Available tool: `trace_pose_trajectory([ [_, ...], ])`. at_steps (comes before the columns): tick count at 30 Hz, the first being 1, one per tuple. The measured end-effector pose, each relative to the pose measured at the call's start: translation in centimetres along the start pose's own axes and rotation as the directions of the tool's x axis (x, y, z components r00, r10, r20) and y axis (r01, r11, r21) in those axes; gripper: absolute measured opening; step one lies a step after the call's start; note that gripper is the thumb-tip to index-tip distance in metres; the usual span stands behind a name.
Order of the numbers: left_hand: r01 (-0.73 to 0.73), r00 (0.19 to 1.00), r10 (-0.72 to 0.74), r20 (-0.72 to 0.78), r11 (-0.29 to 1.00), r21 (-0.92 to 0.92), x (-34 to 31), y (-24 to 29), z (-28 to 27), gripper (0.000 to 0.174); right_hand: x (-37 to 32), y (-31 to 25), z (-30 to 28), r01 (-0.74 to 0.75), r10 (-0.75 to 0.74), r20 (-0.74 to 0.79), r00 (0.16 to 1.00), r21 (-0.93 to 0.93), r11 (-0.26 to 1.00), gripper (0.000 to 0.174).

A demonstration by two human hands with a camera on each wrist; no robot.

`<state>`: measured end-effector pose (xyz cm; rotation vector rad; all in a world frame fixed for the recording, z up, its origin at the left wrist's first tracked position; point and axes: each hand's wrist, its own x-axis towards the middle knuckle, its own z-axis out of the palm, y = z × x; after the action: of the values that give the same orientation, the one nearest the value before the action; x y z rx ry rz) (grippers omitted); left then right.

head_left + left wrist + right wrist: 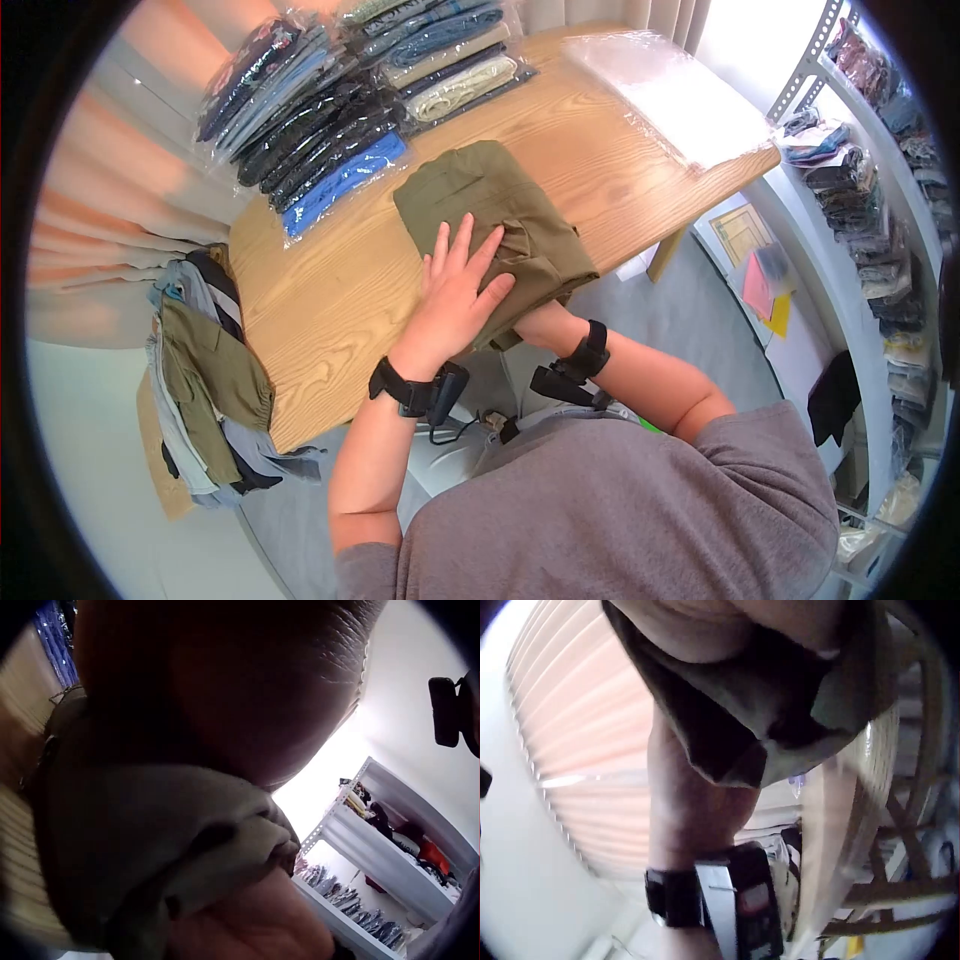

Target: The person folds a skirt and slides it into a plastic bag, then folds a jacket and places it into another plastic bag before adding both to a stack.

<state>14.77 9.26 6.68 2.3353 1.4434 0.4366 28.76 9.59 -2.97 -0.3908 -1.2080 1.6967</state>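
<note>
A folded olive-green garment (480, 180) lies near the middle of the table, its lower part reaching past the near edge. The left hand (458, 295) rests palm down on it with fingers spread. Only the back of the right hand (548, 325) shows in the head view; its fingers go beneath the garment's near end and are hidden. In the left wrist view the garment (150, 840) bunches in folds above the right hand (247, 922). The right wrist view shows the cloth (742, 697) hanging between both hands.
Bagged folded clothes (345, 180) stand in rows at the table's back left. Clear plastic bags (680, 95) lie at the back right. Loose clothes (205, 370) hang at the left edge. Shelves of bagged clothes (870, 240) stand at the right.
</note>
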Motion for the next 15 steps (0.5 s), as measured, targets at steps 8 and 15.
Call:
trace_pose_trajectory([
  [8, 0.019, 1.000, -0.018, 0.022, 0.996, -0.087, -0.7, -0.7, -0.3, 0.059, -2.8, -4.2, -0.5, -0.408, 0.385, 0.151, 0.911, 0.174, 0.896, 0.056],
  [15, 0.053, 0.993, -0.048, 0.111, 0.998, -0.046, -1.2, -1.2, 0.0, 0.054, -2.7, -5.1, 1.3, -0.271, 0.270, -0.042, 0.962, -0.269, 0.924, 0.038],
])
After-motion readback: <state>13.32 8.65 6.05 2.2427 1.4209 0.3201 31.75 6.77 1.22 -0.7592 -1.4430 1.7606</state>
